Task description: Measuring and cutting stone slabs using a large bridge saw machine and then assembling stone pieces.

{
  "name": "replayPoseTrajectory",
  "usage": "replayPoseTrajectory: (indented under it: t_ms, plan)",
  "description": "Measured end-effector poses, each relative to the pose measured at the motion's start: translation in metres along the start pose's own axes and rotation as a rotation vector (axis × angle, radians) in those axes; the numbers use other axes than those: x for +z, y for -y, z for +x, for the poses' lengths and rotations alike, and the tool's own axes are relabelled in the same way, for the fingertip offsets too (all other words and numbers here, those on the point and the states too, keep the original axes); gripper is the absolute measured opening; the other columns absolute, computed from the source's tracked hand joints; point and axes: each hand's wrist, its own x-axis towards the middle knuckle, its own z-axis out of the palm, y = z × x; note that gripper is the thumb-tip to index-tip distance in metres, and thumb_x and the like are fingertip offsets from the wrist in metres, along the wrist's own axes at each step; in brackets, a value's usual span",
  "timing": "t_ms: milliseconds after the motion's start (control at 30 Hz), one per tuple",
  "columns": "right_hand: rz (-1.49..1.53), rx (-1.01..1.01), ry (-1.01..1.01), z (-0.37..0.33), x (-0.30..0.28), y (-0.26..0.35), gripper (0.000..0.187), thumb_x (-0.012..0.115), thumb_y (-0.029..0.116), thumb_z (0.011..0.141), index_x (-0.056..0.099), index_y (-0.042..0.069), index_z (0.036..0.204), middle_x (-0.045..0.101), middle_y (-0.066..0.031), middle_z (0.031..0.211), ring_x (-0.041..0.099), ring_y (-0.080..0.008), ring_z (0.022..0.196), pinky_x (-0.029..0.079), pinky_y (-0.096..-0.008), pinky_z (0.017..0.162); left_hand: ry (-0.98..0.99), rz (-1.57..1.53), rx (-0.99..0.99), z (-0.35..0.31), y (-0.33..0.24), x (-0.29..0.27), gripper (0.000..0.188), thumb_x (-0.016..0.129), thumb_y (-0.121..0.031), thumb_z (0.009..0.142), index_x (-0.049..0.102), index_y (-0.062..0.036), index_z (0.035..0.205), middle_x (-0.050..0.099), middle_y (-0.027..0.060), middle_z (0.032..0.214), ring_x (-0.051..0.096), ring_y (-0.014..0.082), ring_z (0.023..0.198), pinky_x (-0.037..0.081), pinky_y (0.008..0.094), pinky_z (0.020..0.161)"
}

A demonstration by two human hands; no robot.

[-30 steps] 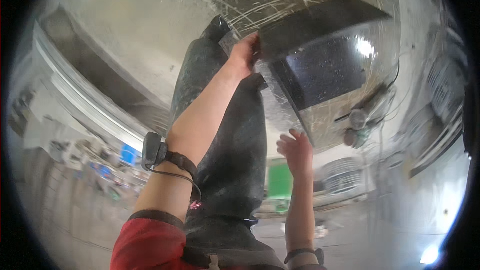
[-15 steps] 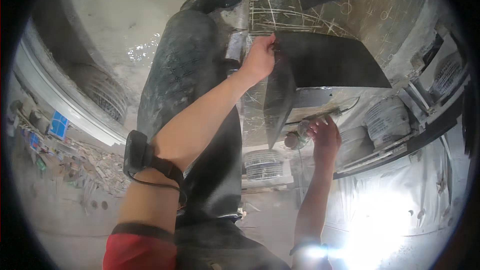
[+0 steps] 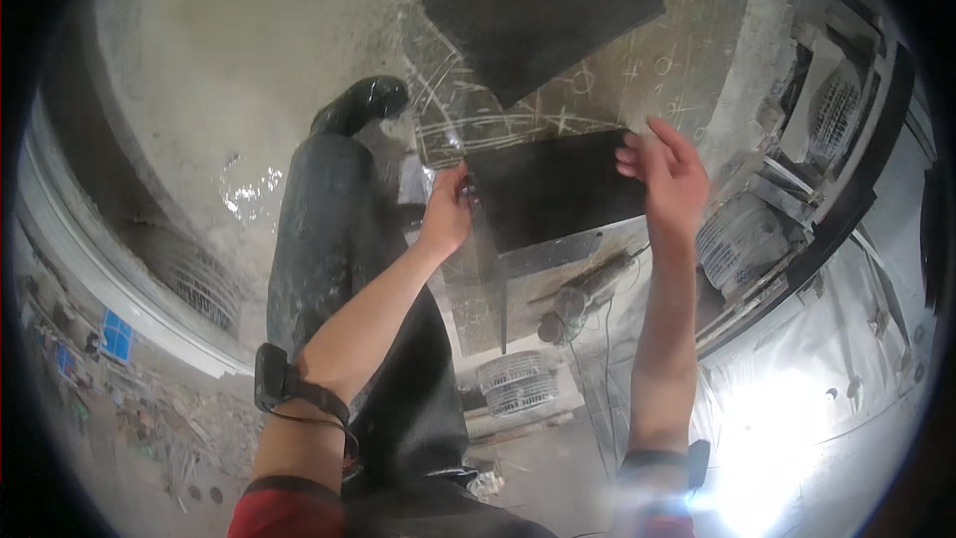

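My left hand (image 3: 446,214) is closed on the left edge of a black panel (image 3: 558,184), thumb and fingers pinching it. The panel has a broad upper face and a narrow side face that hangs down to a point. At its right end is my right hand (image 3: 675,179), fingers half curled and apart, near the upper right corner; whether they touch it is unclear. Just below the panel lies a tool with a round brownish end (image 3: 558,324), partly hidden and blurred. Another flat black sheet (image 3: 543,15) lies farther off on a scratched, chalk-marked board (image 3: 607,85).
A leg in dark, wet-looking waterproof covering (image 3: 317,229) ends in a black boot (image 3: 373,105), left of the panel. Printed buckets (image 3: 518,384) stand below and at right (image 3: 752,239). A thin cord (image 3: 607,369) runs down from the tool. Rubble (image 3: 110,379) lies at far left.
My right hand has moved up from beside the tool to the panel's right end. The view has shifted, so the panel and my left hand appear lower and farther left. My left hand keeps its grip.
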Motion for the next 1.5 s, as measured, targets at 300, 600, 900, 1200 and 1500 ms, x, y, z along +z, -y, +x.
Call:
replayPoseTrajectory:
  t_ms: [300, 600, 900, 1200, 1500]
  plan:
    - [-0.156, 0.012, 0.005, 0.111, 0.027, -0.059, 0.058, 0.075, 0.021, 0.087, 0.053, -0.013, 0.129, 0.072, -0.0171, 0.104, 0.07, -0.021, 0.088, 0.054, -0.031, 0.081, 0.224, 0.204, -0.074, 0.014, -0.038, -0.016, 0.053, 0.051, 0.011, 0.086, 0.053, 0.0007, 0.138, 0.052, 0.0254, 0.138, 0.049, 0.0393, 0.132, 0.039, 0.0403, 0.113]
    - [-0.19, 0.321, -0.208, 0.116, 0.124, -0.04, 0.101, 0.081, 0.04, 0.075, 0.03, -0.012, 0.146, 0.039, -0.0365, 0.144, 0.043, -0.0491, 0.133, 0.038, -0.0486, 0.115, -0.318, 1.092, 0.618, 0.164, -0.252, -0.018, 0.075, 0.075, -0.014, 0.081, 0.04, 0.0059, 0.144, 0.043, 0.0256, 0.14, 0.041, 0.044, 0.13, 0.035, 0.0515, 0.11]
    - [0.246, 0.477, -0.272, 0.133, 0.109, -0.018, 0.093, 0.085, 0.035, 0.073, 0.041, -0.013, 0.14, 0.068, -0.0256, 0.106, 0.068, -0.0375, 0.101, 0.055, -0.0433, 0.089, -0.243, 1.091, 0.304, 0.208, -0.287, -0.035, 0.082, 0.084, -0.047, 0.076, 0.057, 0.0113, 0.126, 0.062, 0.0292, 0.12, 0.057, 0.04, 0.116, 0.044, 0.0481, 0.102]
    - [0.408, -0.101, -0.105, 0.03, 0.023, 0.092, 0.053, 0.063, 0.017, 0.092, 0.038, -0.011, 0.13, 0.064, -0.0307, 0.105, 0.064, -0.0486, 0.102, 0.052, -0.0479, 0.092, 0.142, 0.395, 0.113, 0.131, -0.357, -0.024, 0.065, 0.054, -0.048, 0.104, 0.053, 0.0066, 0.138, 0.063, 0.0133, 0.131, 0.062, 0.0231, 0.114, 0.051, 0.0374, 0.097]
    - [-0.68, -1.042, -0.73, -0.161, -0.158, 0.058, 0.046, 0.069, 0.026, 0.076, 0.06, 0.018, 0.121, 0.06, -0.007, 0.128, 0.054, -0.0285, 0.126, 0.038, -0.0534, 0.115, 0.594, 0.746, 0.199, -0.003, -0.429, 0.005, 0.049, 0.055, -0.041, 0.104, 0.058, 0.0039, 0.123, 0.064, 0.0094, 0.115, 0.058, 0.018, 0.106, 0.047, 0.0327, 0.093]
